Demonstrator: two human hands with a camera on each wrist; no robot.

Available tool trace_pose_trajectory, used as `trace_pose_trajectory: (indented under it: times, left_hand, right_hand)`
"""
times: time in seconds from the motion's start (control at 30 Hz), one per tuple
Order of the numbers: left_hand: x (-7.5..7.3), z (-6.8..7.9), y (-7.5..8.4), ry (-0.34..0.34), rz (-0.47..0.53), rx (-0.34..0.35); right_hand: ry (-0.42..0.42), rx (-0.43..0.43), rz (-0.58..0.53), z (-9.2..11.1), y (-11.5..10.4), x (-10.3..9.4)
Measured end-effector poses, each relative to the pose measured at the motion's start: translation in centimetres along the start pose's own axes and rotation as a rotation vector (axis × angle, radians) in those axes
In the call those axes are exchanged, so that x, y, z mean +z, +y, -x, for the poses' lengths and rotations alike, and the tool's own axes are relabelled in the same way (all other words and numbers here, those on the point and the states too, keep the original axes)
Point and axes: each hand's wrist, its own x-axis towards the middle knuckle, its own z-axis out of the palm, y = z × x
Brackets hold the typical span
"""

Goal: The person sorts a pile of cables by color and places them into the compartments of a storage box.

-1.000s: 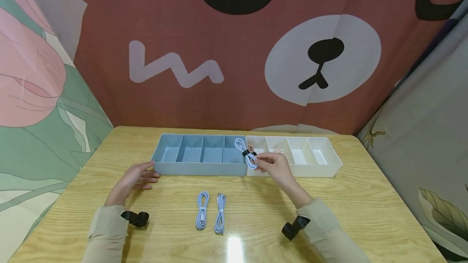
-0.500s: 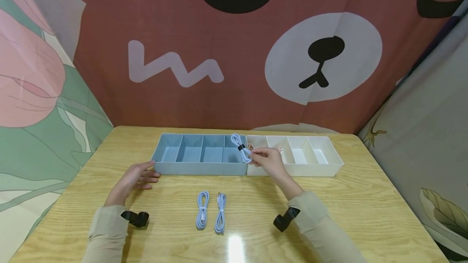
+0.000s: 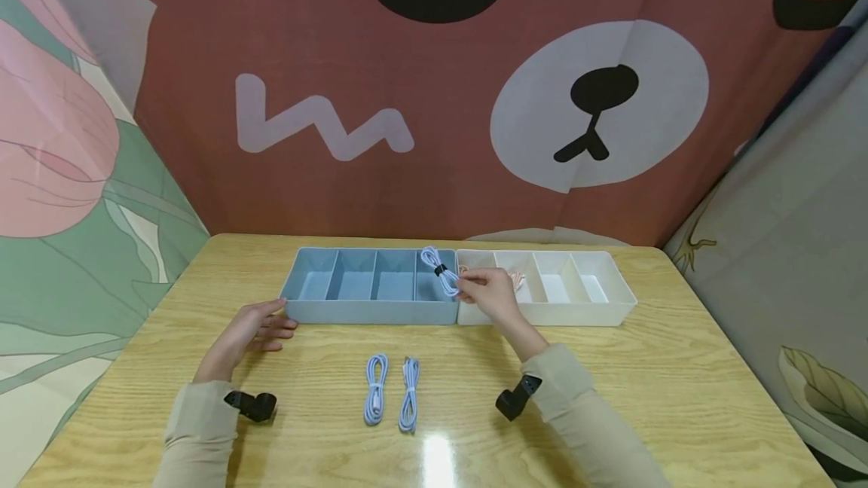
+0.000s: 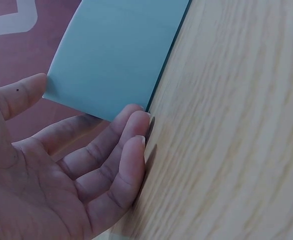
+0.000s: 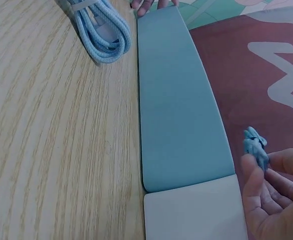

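Between thumb and fingers, my right hand [image 3: 493, 296] pinches a coiled light-blue cable [image 3: 440, 270] with a black tie. It holds the coil tilted above the rightmost compartment of the blue divided box [image 3: 371, 313]; in the right wrist view the coil [image 5: 256, 150] shows above the box's rim. My left hand [image 3: 246, 333] rests against the box's left end. In the left wrist view its thumb touches the upper corner, and its relaxed fingers lie at the lower one. Two more coiled light-blue cables [image 3: 375, 390] lie side by side on the table, with pale ties.
A white divided box [image 3: 576, 315] adjoins the blue one on the right. Pinkish cables [image 3: 518, 281] show in its left compartments, partly hidden by my right hand. Both boxes stand on a wooden table [image 3: 325, 443], with a printed cloth [image 3: 447, 202] behind it.
My right hand has carried the held cable left, from the seam between the boxes to over the blue box's rightmost compartment. The left hand and the cables on the table stay put.
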Motion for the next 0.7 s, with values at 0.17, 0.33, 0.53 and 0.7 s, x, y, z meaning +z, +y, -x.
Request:
trace_pose_trajectory:
  times: [0.17, 0.33, 0.53, 0.7]
  left_hand:
    - [-0.3, -0.2, -0.2, -0.027, -0.004, 0.008]
    - [-0.2, -0.3, -0.4, -0.012, -0.004, -0.005]
    - [0.0, 0.1, -0.1, -0.012, -0.011, 0.029]
    - [-0.2, -0.2, -0.5, -0.021, -0.001, 0.023]
  right_hand:
    - [-0.042, 0.01, 0.041, 0.1, -0.2, -0.1]
    - [-0.073, 0.031, 0.057, 0.5, -0.5, -0.1]
    - [-0.066, 0.036, 0.017, 1.1, -0.8, -0.1]
    - [-0.066, 0.029, 0.01, 1.5, -0.9, -0.1]
